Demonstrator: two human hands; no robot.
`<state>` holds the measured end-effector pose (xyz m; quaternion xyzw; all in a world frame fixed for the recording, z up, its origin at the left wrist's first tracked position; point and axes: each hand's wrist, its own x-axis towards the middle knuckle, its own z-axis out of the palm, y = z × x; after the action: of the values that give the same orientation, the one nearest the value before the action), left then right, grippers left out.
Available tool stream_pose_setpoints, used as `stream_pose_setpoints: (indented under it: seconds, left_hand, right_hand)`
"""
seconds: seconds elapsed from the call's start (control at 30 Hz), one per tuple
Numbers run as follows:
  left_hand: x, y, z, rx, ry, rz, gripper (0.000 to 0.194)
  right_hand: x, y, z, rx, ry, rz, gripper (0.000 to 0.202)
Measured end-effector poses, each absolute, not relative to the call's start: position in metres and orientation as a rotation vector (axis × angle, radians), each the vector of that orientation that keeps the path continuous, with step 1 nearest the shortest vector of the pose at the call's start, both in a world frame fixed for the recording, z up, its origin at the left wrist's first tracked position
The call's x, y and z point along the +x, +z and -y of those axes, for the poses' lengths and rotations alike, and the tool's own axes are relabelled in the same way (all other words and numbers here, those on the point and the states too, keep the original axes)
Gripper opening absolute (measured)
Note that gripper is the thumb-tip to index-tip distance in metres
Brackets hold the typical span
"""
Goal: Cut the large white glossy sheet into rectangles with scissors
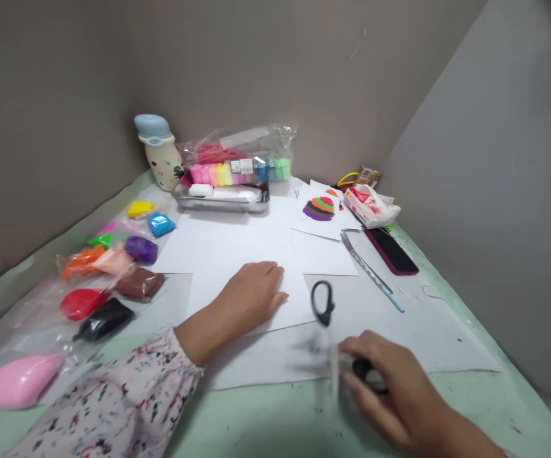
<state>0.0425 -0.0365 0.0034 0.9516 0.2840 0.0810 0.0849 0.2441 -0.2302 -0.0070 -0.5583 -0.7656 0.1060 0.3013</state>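
My left hand [249, 296] lies palm down on a white sheet of paper [232, 235], with its fingers pointing right. To its right, my right hand [390, 378] is curled around one black handle of a pair of scissors [323, 312]. The other black loop stands up and away from that hand, and the blades are blurred by motion. White sheets lie beneath the scissors.
Bags of coloured clay [139, 283] line the left side. At the back are a bottle [161, 152] and a metal tray [218, 205] of clay packs. A striped picture [319, 208], forks [371, 270], a tissue pack [371, 207] and a phone [392, 251] are on the right.
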Motion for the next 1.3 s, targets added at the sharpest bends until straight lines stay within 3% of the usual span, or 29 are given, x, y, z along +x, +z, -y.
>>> stream_pose_setpoints:
  seconds: [0.1, 0.23, 1.3]
  left_hand:
    - [0.052, -0.009, 0.038, 2.876, 0.317, -0.833, 0.045]
    - [0.052, -0.028, 0.037, 2.932, 0.23, -0.769, 0.057]
    - [0.045, -0.037, 0.031, 2.849, 0.323, -0.741, 0.055]
  right_hand:
    - [0.28, -0.017, 0.224, -1.724, 0.125, 1.924, 0.017]
    - [0.298, -0.036, 0.21, -1.85, 0.172, 1.877, 0.016]
    - [0.288, -0.032, 0.212, -1.662, 0.217, 1.997, 0.022]
